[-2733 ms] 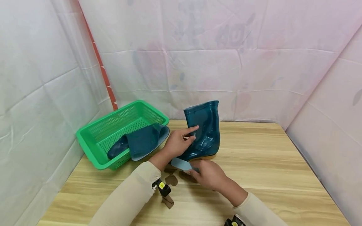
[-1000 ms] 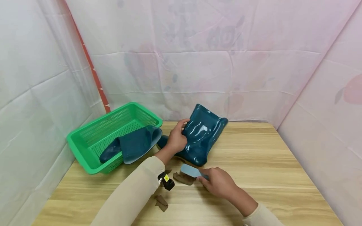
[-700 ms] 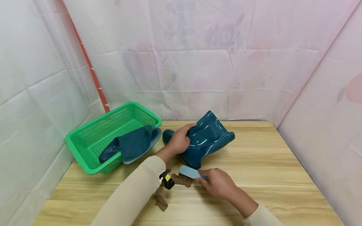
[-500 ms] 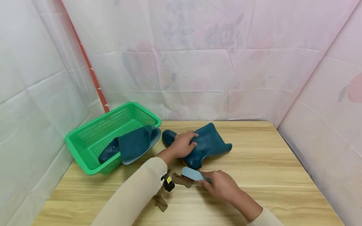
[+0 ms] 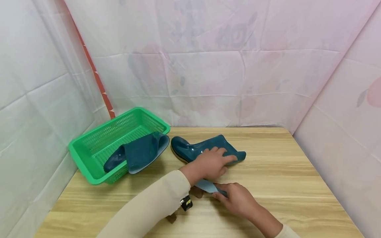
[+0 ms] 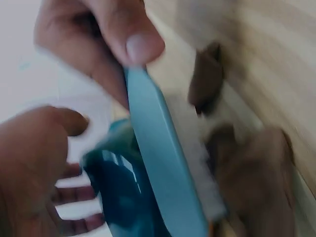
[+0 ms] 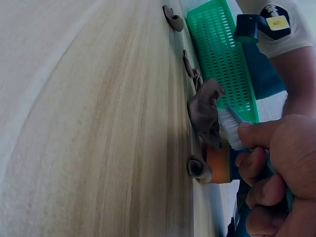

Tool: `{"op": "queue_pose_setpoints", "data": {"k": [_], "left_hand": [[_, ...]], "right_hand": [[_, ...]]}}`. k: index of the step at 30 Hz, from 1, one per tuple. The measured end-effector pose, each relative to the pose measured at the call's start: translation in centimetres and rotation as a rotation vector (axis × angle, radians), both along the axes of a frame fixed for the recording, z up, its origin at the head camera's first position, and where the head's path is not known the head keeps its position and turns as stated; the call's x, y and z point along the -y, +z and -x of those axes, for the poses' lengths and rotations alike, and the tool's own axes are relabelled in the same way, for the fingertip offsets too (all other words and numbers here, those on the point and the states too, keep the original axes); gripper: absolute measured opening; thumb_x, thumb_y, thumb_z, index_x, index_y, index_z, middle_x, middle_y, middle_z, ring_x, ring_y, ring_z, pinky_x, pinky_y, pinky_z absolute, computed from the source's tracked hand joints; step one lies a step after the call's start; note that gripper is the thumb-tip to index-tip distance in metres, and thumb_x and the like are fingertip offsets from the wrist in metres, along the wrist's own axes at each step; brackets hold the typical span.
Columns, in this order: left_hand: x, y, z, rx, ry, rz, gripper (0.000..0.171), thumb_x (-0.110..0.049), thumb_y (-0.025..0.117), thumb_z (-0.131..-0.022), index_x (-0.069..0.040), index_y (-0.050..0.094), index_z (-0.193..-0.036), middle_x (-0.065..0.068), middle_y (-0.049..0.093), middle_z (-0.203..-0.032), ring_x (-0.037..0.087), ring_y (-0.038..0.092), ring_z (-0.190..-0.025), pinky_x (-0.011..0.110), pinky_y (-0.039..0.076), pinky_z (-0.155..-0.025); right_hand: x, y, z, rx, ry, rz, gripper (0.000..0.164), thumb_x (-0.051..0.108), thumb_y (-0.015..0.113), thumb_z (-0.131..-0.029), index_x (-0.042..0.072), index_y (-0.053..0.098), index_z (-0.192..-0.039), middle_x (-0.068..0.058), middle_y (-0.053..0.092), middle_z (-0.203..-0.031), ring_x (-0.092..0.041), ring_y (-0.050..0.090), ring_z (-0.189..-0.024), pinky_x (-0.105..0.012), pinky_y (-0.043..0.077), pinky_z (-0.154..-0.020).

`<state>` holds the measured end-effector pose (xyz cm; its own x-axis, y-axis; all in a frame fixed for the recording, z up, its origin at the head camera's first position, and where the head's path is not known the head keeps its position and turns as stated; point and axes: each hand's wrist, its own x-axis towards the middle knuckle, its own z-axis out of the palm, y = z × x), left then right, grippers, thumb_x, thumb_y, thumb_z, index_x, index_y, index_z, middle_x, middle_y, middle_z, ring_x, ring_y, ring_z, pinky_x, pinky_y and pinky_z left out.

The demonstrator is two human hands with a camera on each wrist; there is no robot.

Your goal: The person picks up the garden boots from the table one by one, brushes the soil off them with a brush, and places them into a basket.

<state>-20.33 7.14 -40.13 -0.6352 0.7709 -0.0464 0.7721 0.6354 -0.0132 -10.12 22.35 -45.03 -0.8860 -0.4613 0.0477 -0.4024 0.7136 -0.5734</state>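
Note:
A dark blue rubber boot (image 5: pixel 183 148) lies on its side on the wooden table, toe to the left and shaft opening to the right. My left hand (image 5: pixel 209 163) is over its heel and lower shaft with fingers spread. In the left wrist view those fingers are loose beside the glossy boot (image 6: pixel 121 192). My right hand (image 5: pixel 238 198) grips the handle of a light blue scrubbing brush (image 5: pixel 206 186), just in front of the boot. White bristles (image 7: pixel 230 128) face several crumpled brown scraps (image 7: pixel 205 111) on the table. My left forearm partly hides the scraps in the head view.
To the left stands a green perforated plastic basket (image 5: pixel 81 165). A second blue boot (image 5: pixel 141 153) leans in it, its shaft hanging over the near rim. White patterned cloth (image 5: pixel 208 72) encloses the table's back and sides.
The boot has gone from upright to lying on its side, shaft tipped right. My left hand has since slid right from the foot toward the shaft. The brush has shifted slightly right.

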Motion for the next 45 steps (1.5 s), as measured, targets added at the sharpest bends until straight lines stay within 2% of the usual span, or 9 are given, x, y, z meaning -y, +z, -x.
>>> {"op": "queue_pose_setpoints", "data": {"k": [4,10,14,21,28,34,40,42,45], "left_hand": [[-2.2,0.0,-1.0,-0.067,0.006,0.198,0.047,-0.032,0.051,-0.109,-0.046,0.045,-0.153,0.005,0.046,-0.152,0.026,0.049,-0.13,0.046,0.051,-0.096],[-4.2,-0.7,-1.4,-0.131,0.089,0.401,0.041,-0.04,0.049,-0.109,-0.046,0.051,-0.149,0.006,0.046,-0.152,0.025,0.047,-0.129,0.045,0.05,-0.095],[-4.8,-0.9,-1.4,-0.129,0.118,0.43,0.038,-0.039,0.054,-0.107,-0.043,0.058,-0.144,0.001,0.057,-0.136,0.022,0.054,-0.115,0.042,0.053,-0.089],[-4.9,-0.5,-0.8,-0.091,0.08,0.402,0.033,-0.031,0.061,-0.105,-0.039,0.064,-0.137,-0.003,0.062,-0.123,0.016,0.06,-0.106,0.033,0.055,-0.084],[-3.9,0.8,0.4,-0.049,0.116,0.219,0.026,-0.023,0.065,-0.104,-0.031,0.07,-0.128,-0.002,0.062,-0.119,0.015,0.061,-0.102,0.033,0.056,-0.082],[-1.7,2.4,1.4,-0.063,0.199,-0.017,0.04,-0.018,0.068,-0.101,-0.028,0.063,-0.139,0.003,0.058,-0.127,0.016,0.06,-0.107,0.032,0.056,-0.081],[0.5,4.1,1.4,-0.093,0.237,-0.222,0.053,-0.01,0.065,-0.102,-0.028,0.053,-0.15,0.008,0.051,-0.145,0.022,0.057,-0.126,0.035,0.055,-0.089],[1.3,4.5,1.4,-0.097,0.22,-0.299,0.051,-0.007,0.061,-0.103,-0.028,0.053,-0.149,0.01,0.051,-0.145,0.022,0.058,-0.122,0.033,0.056,-0.085],[2.5,4.9,1.5,-0.111,0.18,-0.444,0.046,-0.005,0.058,-0.104,-0.026,0.056,-0.145,0.012,0.052,-0.138,0.02,0.066,-0.098,0.03,0.055,-0.072]], "right_hand": [[0.2,-0.1,-0.1,-0.03,0.006,-0.009,0.031,0.035,0.07,-0.1,0.015,0.077,-0.122,0.008,0.076,-0.1,-0.007,0.069,-0.086,-0.031,0.055,-0.07],[0.6,-0.2,-0.2,-0.081,0.001,-0.037,0.029,0.033,0.073,-0.097,0.013,0.078,-0.117,0.005,0.076,-0.096,-0.012,0.07,-0.083,-0.034,0.055,-0.068],[0.8,-0.2,-0.2,-0.1,0.001,-0.038,0.019,0.032,0.074,-0.097,0.016,0.078,-0.106,0.009,0.073,-0.089,-0.008,0.068,-0.078,-0.033,0.054,-0.064],[1.3,-0.5,-0.1,-0.124,0.016,-0.028,0.016,0.029,0.073,-0.097,0.015,0.078,-0.104,0.012,0.069,-0.082,-0.003,0.062,-0.071,-0.031,0.052,-0.06],[1.7,-0.4,0.2,-0.1,0.03,-0.015,0.016,0.026,0.073,-0.098,0.015,0.078,-0.108,0.013,0.07,-0.085,-0.001,0.061,-0.072,-0.03,0.051,-0.061],[2.0,-0.2,0.5,-0.096,0.032,0.031,0.021,0.026,0.07,-0.1,0.014,0.077,-0.115,0.011,0.073,-0.091,0.001,0.06,-0.074,-0.027,0.051,-0.063],[2.0,-0.1,0.6,-0.106,0.031,0.044,0.034,0.031,0.068,-0.101,0.01,0.074,-0.127,0.008,0.075,-0.096,0.003,0.056,-0.068,-0.026,0.05,-0.063],[2.0,-0.1,0.5,-0.092,0.034,0.052,0.037,0.032,0.067,-0.102,0.009,0.072,-0.13,0.007,0.075,-0.095,0.003,0.052,-0.062,-0.025,0.047,-0.061],[2.0,-0.1,0.5,-0.095,0.034,0.059,0.037,0.031,0.067,-0.102,0.008,0.072,-0.131,0.004,0.076,-0.099,0.003,0.05,-0.059,-0.024,0.046,-0.06]]}}
